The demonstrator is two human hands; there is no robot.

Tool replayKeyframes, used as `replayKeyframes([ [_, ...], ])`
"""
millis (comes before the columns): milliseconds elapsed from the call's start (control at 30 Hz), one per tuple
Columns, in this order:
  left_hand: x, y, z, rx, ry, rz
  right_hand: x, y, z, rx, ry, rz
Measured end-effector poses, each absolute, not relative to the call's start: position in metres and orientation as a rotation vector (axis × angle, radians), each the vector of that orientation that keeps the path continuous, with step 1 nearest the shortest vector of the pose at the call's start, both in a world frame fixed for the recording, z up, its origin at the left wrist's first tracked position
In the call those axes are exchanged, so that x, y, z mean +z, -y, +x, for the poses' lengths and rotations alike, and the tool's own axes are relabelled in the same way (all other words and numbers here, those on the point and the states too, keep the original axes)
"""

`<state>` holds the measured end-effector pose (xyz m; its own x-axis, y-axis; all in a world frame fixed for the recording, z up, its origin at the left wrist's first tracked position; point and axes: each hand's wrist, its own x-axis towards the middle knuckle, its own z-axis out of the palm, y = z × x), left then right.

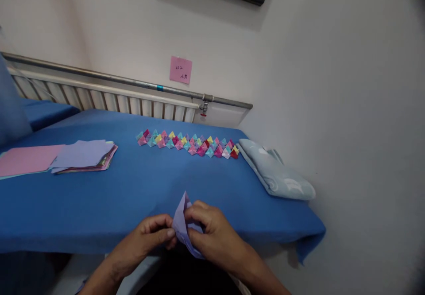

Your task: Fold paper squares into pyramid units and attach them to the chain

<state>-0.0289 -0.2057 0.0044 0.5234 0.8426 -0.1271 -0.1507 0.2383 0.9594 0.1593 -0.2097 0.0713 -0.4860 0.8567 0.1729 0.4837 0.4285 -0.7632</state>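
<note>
A piece of folded purple paper [181, 222] is held between my two hands at the table's front edge, its pointed tip upward. My left hand [154, 233] pinches its left side between thumb and fingers. The fingers of my right hand [212, 230] reach into the paper's opening and grip its right side, so part of the fold is hidden behind them. Beyond my hands, several small folded paper pieces [187, 143] in pink, teal, yellow, red and white stand in rows on the blue cloth [139, 188].
On the left lie a stack of purple and coloured paper sheets [81, 154] and a pink sheet [29, 160]. A folded pale-green cloth [277, 171] rests at the right by the wall. Behind the table run a radiator [133, 104] and a pipe [126, 81]; a pink note [181, 69] hangs above.
</note>
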Motion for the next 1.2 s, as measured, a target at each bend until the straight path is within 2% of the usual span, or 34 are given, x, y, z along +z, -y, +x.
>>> replayKeyframes([
  [233, 0.010, 0.207, -0.016, 0.958, -0.952, 0.933, 0.048, 0.199, 0.155, 0.528, 2.040, -1.182],
  [600, 0.010, 0.206, 0.005, 1.112, -1.323, 1.263, 0.027, 0.191, 0.146, 0.269, 2.152, -1.075],
  [800, 0.010, 0.202, 0.010, 1.104, -1.491, 1.423, 0.014, 0.186, 0.151, -0.025, 2.064, -0.991],
  [1033, 0.003, 0.202, 0.017, 1.195, -1.608, 1.765, 0.011, 0.178, 0.148, 0.194, 1.889, -1.164],
  [1200, -0.005, 0.199, 0.022, 1.166, -1.684, 1.964, 0.016, 0.170, 0.146, 0.188, 1.891, -1.158],
])
